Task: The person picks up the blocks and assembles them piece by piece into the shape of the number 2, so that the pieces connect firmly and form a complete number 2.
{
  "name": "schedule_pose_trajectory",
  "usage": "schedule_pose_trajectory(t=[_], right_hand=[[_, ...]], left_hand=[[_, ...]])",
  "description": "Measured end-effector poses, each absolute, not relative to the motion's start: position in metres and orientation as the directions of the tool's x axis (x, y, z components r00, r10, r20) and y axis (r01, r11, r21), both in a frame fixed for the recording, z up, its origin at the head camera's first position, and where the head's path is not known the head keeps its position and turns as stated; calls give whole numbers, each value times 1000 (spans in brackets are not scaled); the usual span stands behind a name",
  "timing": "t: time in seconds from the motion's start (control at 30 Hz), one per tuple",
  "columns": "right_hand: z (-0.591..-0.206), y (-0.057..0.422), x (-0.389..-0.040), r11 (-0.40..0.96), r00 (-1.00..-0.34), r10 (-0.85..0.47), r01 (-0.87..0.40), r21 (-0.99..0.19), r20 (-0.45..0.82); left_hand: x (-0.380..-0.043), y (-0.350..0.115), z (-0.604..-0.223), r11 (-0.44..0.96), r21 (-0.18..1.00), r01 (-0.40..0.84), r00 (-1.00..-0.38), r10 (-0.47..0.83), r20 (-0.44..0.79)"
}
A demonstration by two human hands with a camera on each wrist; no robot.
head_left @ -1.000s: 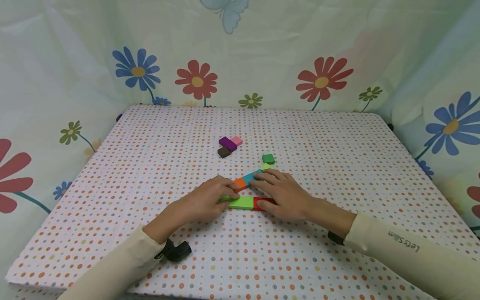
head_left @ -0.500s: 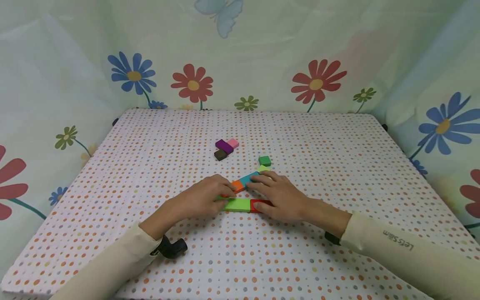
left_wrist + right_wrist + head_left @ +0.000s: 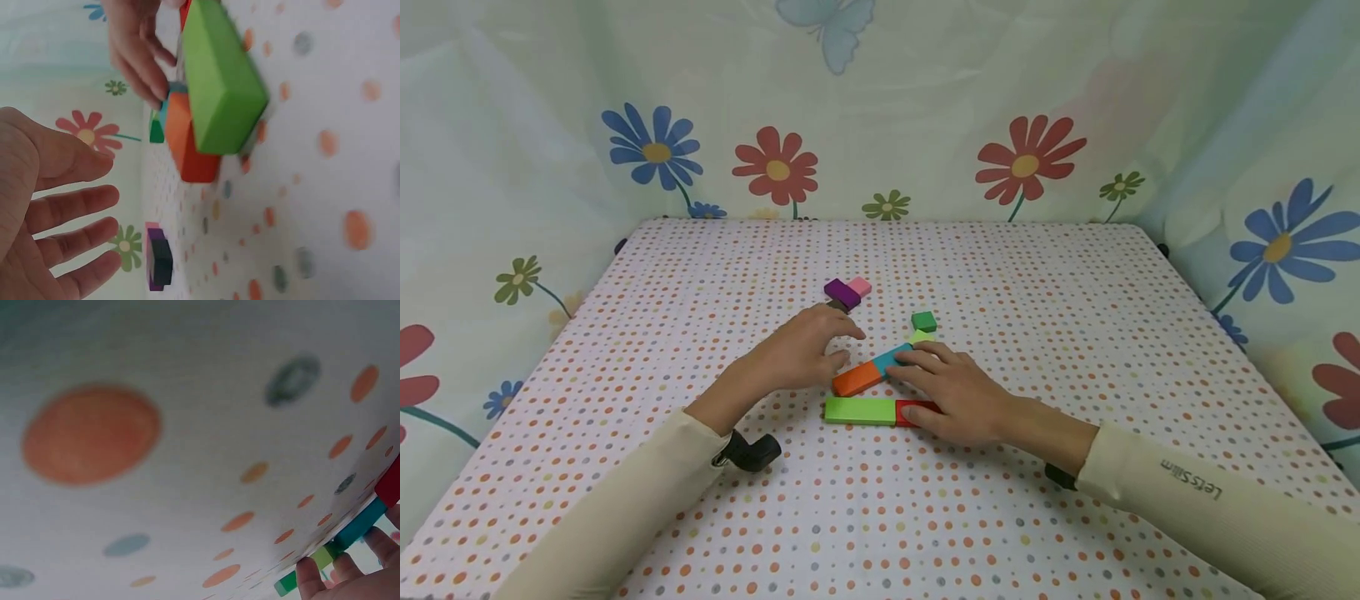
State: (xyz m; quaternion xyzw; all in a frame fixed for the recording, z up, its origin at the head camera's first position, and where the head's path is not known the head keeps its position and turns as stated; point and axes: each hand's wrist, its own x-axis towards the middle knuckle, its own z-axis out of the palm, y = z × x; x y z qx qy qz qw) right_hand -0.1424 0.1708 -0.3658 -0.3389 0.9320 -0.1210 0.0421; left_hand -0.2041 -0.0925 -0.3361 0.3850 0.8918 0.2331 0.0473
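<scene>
My left hand hovers with loose, spread fingers left of the orange block, holding nothing; the left wrist view shows its fingers apart from the blocks. The orange block and a blue block lie end to end in a slanted line. Nearer me, a long light green block meets a red block, partly hidden under my right thumb. My right hand rests over the right ends, its extended fingers at the blue block. Past them sit a small yellow-green block and a dark green block.
Farther back, a purple block leans among a pink block and a dark brown block. A dotted cloth covers the table. Flower-printed curtains enclose the back and sides.
My left hand has let go of the left ends of the blocks and moved up toward the back, uncovering the orange and light green blocks. My right hand stays in place.
</scene>
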Motion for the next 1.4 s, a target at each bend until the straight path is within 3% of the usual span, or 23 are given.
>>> schedule_pose_trajectory(t=[0.33, 0.7, 1.07, 1.4], right_hand=[[-367, 171, -143, 746, -769, -640, -620, -243, 0], [-367, 170, -143, 750, -773, -635, -614, -247, -7], [-365, 168, -144, 760, -777, -629, -606, -233, -30], [-364, 167, -143, 771, -784, -619, -594, -229, -51]], left_hand=[[-236, -81, -330, 605, 473, 640, -726, 677, 117], [-256, -81, -341, 705, 444, 553, -802, 595, 53], [-284, -84, -349, 800, 344, 492, -859, 510, 45], [-302, -80, -357, 818, 365, 444, -881, 473, 12]])
